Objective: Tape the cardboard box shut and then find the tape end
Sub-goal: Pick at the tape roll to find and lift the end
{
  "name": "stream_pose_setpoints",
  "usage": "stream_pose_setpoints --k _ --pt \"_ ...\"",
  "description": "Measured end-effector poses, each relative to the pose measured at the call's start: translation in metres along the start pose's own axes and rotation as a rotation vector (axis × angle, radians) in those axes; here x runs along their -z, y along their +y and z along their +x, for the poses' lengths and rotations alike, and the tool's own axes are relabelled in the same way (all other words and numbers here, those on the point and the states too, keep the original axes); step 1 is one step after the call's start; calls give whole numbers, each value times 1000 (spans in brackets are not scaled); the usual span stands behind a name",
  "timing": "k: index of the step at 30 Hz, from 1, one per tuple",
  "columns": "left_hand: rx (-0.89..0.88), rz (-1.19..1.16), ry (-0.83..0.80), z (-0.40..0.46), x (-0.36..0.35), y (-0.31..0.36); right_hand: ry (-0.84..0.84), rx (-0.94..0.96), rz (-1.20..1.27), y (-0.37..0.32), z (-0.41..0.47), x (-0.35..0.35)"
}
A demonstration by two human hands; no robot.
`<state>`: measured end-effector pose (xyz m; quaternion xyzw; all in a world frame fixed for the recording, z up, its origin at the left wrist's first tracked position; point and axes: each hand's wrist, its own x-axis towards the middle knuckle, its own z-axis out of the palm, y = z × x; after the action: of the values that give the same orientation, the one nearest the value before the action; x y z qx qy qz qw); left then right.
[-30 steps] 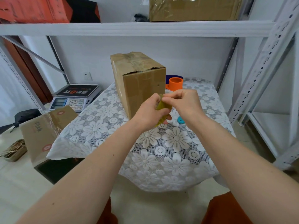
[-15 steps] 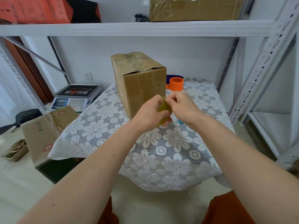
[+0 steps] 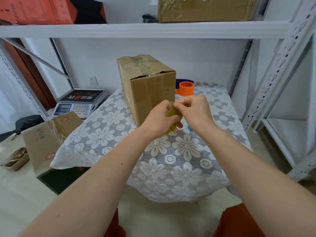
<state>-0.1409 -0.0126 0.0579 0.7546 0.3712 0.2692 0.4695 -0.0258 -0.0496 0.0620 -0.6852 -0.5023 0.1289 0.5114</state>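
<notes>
Centre frame, left hand (image 3: 158,119) grips the light, slick tape roll (image 3: 172,112) while right hand (image 3: 195,110) pinches its rim, best picked by fingernail.

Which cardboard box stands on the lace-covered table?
The upright taped cardboard box just behind both hands; the others sit on the top shelf and lean beside the table.

We are seeing the right hand (image 3: 196,112) sliding down from above the tape roll (image 3: 172,112), its knuckles now level with the left hand (image 3: 158,119). Its fingertips (image 3: 177,104) are now picking at the roll's upper edge, just beside the left thumb. The roll is showing more of its yellow-green face between the two sets of fingers than a second ago.
</notes>
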Motion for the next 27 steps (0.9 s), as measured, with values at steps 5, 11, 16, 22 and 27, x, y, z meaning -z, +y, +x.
stream_pose_setpoints --k 5,11,16,22,27 --pt "-26 2 -18 -2 1 2 41 -9 -24 2 3 2" --pt "-28 -85 -192 -6 13 16 -169 -10 38 -4 9 19" --pt "-58 79 -158 -1 23 23 -225 -45 78 2 5 21" --pt "115 43 415 1 6 10 203 -69 -4 5 5 14" --pt "333 -477 36 -5 -19 13 366 -80 13 8 3 5"
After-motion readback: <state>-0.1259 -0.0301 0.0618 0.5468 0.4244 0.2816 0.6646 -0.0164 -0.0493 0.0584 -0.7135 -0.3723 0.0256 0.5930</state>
